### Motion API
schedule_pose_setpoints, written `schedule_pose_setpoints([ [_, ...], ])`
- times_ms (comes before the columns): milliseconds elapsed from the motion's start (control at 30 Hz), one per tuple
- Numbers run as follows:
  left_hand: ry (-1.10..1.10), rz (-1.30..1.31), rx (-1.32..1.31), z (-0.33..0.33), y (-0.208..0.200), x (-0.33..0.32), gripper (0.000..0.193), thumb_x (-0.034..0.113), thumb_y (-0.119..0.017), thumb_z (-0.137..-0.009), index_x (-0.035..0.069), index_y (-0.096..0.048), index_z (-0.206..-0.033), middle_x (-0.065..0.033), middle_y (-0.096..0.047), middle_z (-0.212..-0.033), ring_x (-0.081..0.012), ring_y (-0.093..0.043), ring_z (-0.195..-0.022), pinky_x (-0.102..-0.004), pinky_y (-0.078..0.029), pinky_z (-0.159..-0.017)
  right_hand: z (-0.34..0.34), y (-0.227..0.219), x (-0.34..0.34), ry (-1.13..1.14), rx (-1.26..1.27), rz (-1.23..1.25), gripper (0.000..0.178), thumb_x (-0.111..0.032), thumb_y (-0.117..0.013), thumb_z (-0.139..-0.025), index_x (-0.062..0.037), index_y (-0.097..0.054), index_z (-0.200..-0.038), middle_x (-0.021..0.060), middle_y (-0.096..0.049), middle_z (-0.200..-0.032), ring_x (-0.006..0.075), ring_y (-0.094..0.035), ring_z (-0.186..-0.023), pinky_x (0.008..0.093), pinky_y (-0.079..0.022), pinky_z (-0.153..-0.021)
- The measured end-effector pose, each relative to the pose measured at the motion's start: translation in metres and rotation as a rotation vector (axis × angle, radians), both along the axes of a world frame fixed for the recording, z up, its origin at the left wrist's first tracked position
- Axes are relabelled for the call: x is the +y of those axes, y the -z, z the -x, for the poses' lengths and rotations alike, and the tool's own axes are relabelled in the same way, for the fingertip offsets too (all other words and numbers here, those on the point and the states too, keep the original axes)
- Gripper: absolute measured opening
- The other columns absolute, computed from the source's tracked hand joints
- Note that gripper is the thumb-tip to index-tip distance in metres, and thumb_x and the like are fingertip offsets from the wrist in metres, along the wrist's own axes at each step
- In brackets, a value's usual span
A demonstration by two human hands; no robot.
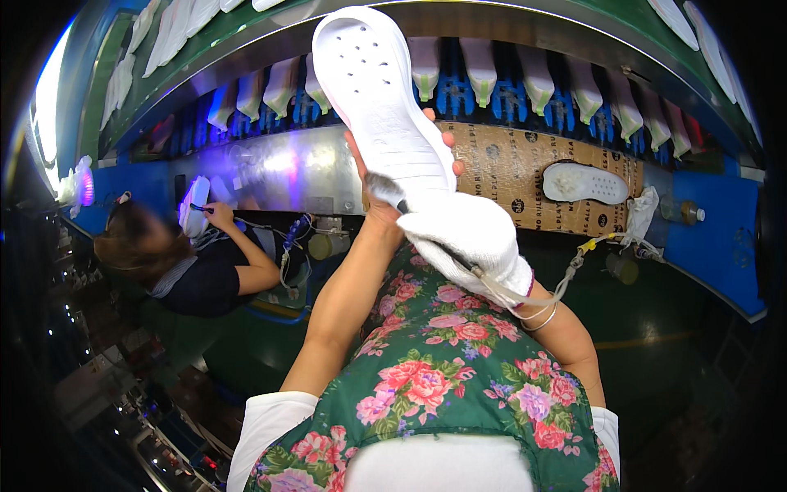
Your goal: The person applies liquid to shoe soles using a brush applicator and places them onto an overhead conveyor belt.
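Observation:
A white shoe sole (pixel 384 123), with small holes near its far end, is held up in front of me. My left hand (pixel 382 215) is bare and wraps it from below, the thumb on the left edge and fingertips on the right edge. In a white knit glove, my right hand (pixel 469 236) is closed round a brush (pixel 385 189). The bristles lie on or just over the near part of the sole; I cannot tell if they touch. A thin clear hose (pixel 502 290) runs from the brush past my right wrist.
Another white sole (pixel 585 182) lies on printed brown cardboard (pixel 492 168). Racked white soles (pixel 479 70) hang beyond the bench, under a green shelf (pixel 270 51). A bottle (pixel 682 212) stands at right. A co-worker (pixel 201 266) sits at left with a sole.

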State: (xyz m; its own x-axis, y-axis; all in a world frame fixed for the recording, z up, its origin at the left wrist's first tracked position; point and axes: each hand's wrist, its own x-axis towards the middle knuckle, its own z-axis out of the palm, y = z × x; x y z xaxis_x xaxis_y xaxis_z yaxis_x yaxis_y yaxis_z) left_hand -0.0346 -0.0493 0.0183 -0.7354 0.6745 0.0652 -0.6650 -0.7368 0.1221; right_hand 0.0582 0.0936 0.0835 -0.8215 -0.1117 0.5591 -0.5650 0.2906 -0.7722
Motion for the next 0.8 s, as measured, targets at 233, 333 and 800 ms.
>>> schedule_pose_setpoints([
  [233, -0.031, 0.190, -0.038, 0.000, -0.013, -0.009, 0.107, 0.079, -0.062, -0.076, 0.006, -0.037, -0.149, -0.0244, -0.053, -0.131, -0.0413, -0.055, -0.108, -0.0558, -0.052, -0.084, 0.002, 0.001, 0.018, 0.006, 0.013, -0.026, 0.023, -0.003, -0.076, -0.080, -0.0075, -0.076, -0.102, 0.0107, -0.074, -0.092, 0.0247, -0.072, -0.083, 0.0338, -0.057, -0.074],
  [333, 0.003, 0.029, -0.022, 0.005, -0.021, -0.008, 0.124, 0.084, -0.067, -0.066, 0.003, -0.030, -0.153, -0.0291, -0.048, -0.130, -0.0405, -0.052, -0.107, -0.0545, -0.053, -0.087, -0.010, -0.008, 0.009, -0.162, -0.200, 0.105, 0.023, -0.002, -0.079, -0.076, -0.0066, -0.077, -0.098, 0.0105, -0.074, -0.092, 0.0231, -0.073, -0.079, 0.0320, -0.057, -0.072],
  [800, 0.246, 0.217, 0.258, 0.026, -0.028, -0.004, 0.118, 0.093, -0.058, -0.062, -0.010, -0.051, -0.119, -0.0173, -0.056, -0.097, -0.0213, -0.051, -0.069, -0.0332, -0.039, -0.060, -0.020, -0.008, 0.007, -0.174, -0.322, 0.302, 0.018, -0.004, -0.079, -0.078, -0.0051, -0.076, -0.095, 0.0123, -0.075, -0.095, 0.0221, -0.073, -0.084, 0.0327, -0.057, -0.077],
])
